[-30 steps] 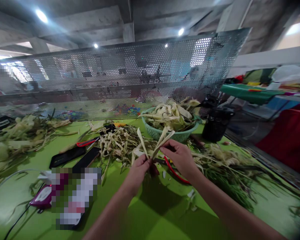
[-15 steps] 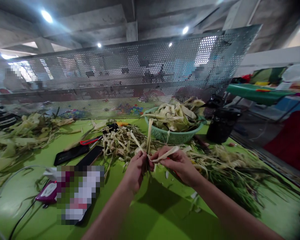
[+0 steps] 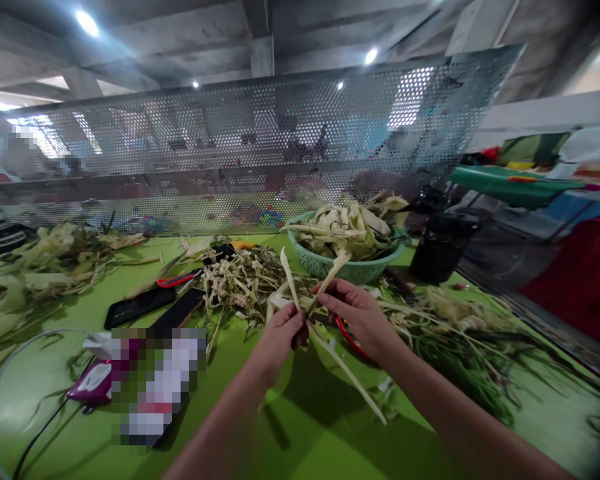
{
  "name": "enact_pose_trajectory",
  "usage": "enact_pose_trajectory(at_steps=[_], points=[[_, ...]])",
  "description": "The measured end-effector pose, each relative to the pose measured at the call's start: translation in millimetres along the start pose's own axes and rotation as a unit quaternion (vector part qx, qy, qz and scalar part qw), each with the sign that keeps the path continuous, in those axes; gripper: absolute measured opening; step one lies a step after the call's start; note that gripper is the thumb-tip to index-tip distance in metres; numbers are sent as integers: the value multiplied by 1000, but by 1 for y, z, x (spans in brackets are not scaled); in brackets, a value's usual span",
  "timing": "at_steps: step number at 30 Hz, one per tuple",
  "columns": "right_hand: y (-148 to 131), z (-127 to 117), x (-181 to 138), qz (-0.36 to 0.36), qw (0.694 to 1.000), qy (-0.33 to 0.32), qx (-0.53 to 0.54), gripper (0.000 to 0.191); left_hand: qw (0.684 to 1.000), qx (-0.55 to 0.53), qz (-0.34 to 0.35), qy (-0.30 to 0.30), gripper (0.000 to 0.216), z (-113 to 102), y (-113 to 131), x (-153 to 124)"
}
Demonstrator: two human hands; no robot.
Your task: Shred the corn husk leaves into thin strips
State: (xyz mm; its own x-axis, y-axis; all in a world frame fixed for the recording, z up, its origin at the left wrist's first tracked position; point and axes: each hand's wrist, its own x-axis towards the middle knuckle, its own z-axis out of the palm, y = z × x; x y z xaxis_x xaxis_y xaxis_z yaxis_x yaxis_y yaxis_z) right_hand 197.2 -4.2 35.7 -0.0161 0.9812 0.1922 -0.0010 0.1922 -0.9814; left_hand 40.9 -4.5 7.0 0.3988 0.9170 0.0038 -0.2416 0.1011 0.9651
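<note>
My left hand (image 3: 279,335) is closed around the base of a bunch of pale leaf strips (image 3: 291,283) held above the green table (image 3: 300,427). My right hand (image 3: 361,315) pinches one strip (image 3: 330,275) that rises toward the basket. Another long strip (image 3: 353,380) hangs from the bunch down to the right, over the table. Red-handled scissors (image 3: 347,337) lie just under my right hand.
A teal basket (image 3: 350,269) full of peeled husks stands behind my hands, a black pot (image 3: 440,245) to its right. Shredded leaves (image 3: 240,280) pile at centre, husks (image 3: 40,267) at left, green stalks (image 3: 455,340) at right. Two dark phones (image 3: 155,308) and a perforated metal screen (image 3: 230,153) are there too.
My hands drew apart and rose slightly; the strip my right hand had pulled sideways now points up, and a long strip has dropped free down to the right.
</note>
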Motion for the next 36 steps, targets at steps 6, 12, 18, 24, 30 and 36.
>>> enact_pose_trajectory(at_steps=[6, 12, 18, 24, 30, 36], points=[[0, -1, 0, 0, 1000, -2, -10, 25, 999, 34, 16, -38, 35, -2, -4, 1], [1, -2, 2, 3, 999, -2, -33, 26, 1000, -1, 8, 27, 31, 1, 3, -1], [-4, 0, 0, 4, 999, 6, -32, 22, 998, -20, 0, 60, 29, 3, 7, -3], [1, -1, 1, 19, 999, 11, -25, 17, 995, -46, 16, 84, 29, -1, 1, -1], [0, 1, 0, 13, 999, 19, 36, 11, 999, 32, 6, 4, 31, -2, -3, 2], [4, 3, -2, 33, 997, -2, 68, 15, 996, 69, 56, 23, 25, -2, 1, 2]])
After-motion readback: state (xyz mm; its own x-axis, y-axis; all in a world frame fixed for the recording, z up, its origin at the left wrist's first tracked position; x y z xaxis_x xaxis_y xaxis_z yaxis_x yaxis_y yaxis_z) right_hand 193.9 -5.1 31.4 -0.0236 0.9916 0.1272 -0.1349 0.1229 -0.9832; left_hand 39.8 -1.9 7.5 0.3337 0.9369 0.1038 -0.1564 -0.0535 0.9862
